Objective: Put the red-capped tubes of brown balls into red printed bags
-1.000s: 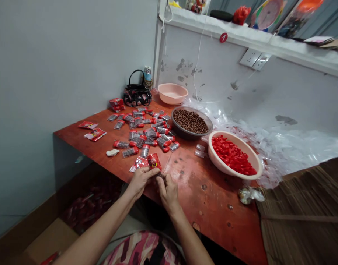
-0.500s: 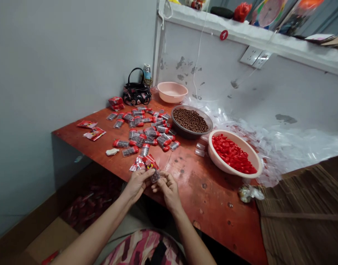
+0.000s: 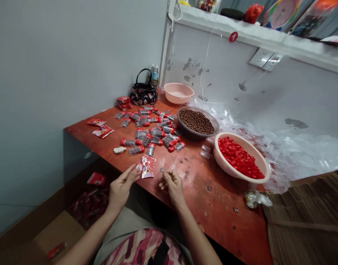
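Note:
My left hand (image 3: 122, 187) hovers by the table's front edge, its fingers stretched out with nothing in them. Curled fingers close my right hand (image 3: 173, 184) over the red-brown tabletop; whether anything is pinched in it is hidden. Between the hands lie shiny red printed packets (image 3: 148, 168). Another red packet (image 3: 97, 179) shows to the left of my left hand, seemingly in the air above the heap of red packets (image 3: 88, 206) in a carton below the table. Beyond my hands are several clear tubes with dark beads and red caps (image 3: 150, 149).
A grey basin (image 3: 181, 130) holds brown beads; a pink basin (image 3: 217, 152) holds red caps. Clear plastic cases (image 3: 304, 147) are piled along the wall. An empty-looking pink basin (image 3: 179, 94) and a black handbag (image 3: 143, 94) stand behind. Cardboard (image 3: 309, 217) lies at right.
The beaded, red-printed item between my hands is no longer there. My left hand has moved left and opened, away from my right. A red packet now shows over the carton. The view has shifted slightly.

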Tool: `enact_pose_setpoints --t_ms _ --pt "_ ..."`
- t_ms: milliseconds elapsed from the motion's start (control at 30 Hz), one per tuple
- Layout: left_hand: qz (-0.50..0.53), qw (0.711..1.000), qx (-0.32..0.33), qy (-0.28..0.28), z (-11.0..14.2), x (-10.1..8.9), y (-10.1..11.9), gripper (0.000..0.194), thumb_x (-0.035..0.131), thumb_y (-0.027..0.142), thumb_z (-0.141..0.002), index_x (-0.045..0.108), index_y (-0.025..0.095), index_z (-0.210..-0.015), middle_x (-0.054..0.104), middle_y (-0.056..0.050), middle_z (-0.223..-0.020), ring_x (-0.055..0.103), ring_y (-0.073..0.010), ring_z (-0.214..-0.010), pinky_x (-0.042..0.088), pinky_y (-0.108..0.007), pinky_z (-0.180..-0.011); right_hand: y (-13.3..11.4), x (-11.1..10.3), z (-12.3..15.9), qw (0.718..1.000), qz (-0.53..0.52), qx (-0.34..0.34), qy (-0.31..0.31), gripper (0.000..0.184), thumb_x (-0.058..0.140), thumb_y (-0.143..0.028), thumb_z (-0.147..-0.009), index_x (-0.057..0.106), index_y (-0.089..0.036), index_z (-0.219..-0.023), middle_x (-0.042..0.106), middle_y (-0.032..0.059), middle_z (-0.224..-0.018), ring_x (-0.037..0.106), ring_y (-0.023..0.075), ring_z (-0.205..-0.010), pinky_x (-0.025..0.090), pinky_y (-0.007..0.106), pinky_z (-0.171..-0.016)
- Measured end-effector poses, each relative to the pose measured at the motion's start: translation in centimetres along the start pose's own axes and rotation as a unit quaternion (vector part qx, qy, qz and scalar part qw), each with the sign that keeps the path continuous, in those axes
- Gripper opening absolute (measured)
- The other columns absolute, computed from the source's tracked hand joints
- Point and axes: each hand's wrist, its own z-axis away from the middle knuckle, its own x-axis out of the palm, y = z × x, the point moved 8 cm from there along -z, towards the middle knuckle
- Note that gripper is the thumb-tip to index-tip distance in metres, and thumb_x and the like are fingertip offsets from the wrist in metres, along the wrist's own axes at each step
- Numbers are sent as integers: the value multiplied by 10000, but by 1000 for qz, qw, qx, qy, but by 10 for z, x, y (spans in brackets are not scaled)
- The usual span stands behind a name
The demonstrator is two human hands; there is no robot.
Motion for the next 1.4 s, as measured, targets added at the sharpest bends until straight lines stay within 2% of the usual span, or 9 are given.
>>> enact_pose_setpoints --t_ms 200,533,633,767,867,1000,1167,1233,1400 --pt "-251 946 188 -83 -23 40 6 305 721 129 -530 679 288 -787 576 -39 -1124 281 -251 -1225 69 -383 -1036 -5 7 0 997 60 -27 -30 192 479 -351 -793 512 -166 -757 579 -19 -616 524 69 -453 398 159 -415" --pt "-415 809 397 -127 2 57 0 284 518 201 -763 599 262 -1029 525 -49 -1193 388 -244 -1163 197 -480 -998 -12 8 -20 993 95 -68 17 287 572 -288 -718 503 -195 -981 586 -1 -772 563 119 -672 461 215 -575" --pt "-354 868 326 -125 2 58 4 370 543 239 -745 541 259 -1115 513 -49 -1210 439 -231 -1122 282 -407 -978 -11 7 -26 998 51 -32 0 295 569 -275 -706 484 -203 -979 518 -64 -597 474 76 -449 403 177 -416" --pt "-181 977 44 -108 -13 50 -20 447 634 343 -643 578 207 -1066 634 -69 -1011 574 -248 -931 467 -330 -776 -18 7 -29 998 41 -4 -51 325 579 -273 -691 467 -224 -992 489 -81 -592 420 58 -383 324 152 -332" --pt "-80 978 -100 -163 -11 59 -35 290 664 359 -599 671 127 -774 662 -62 -717 615 -226 -730 501 -314 -660 -26 11 -35 991 82 -18 -103 305 592 -229 -682 487 -213 -967 499 -81 -578 458 66 -429 373 168 -408" --pt "-42 977 -142 -155 -11 55 -35 224 689 317 -584 645 98 -586 615 -40 -580 596 -166 -607 503 -280 -613 -39 23 -52 960 227 -74 -144 182 531 -248 -739 534 -186 -910 567 -32 -642 527 110 -551 428 223 -524" --pt "-24 988 -134 -74 -13 29 -33 207 705 283 -577 634 89 -580 617 -42 -561 592 -145 -550 500 -245 -548 -57 59 -81 802 543 -216 -128 231 392 -206 -822 543 -238 -994 567 34 -1059 499 179 -981 394 315 -798" --pt "6 988 -145 -59 -12 23 -36 190 712 259 -573 625 90 -569 617 -40 -549 596 -143 -543 507 -244 -554 -50 69 -98 768 604 -188 -100 233 395 -289 -827 545 -213 -988 560 77 -1069 500 218 -988 400 352 -778" --pt "116 976 -183 1 -15 13 -44 109 680 186 -625 622 95 -616 635 -40 -602 591 -118 -527 504 -200 -474 -38 62 -126 780 622 -65 26 392 527 -418 -718 543 -115 -967 595 179 -964 554 295 -893 407 389 -712"
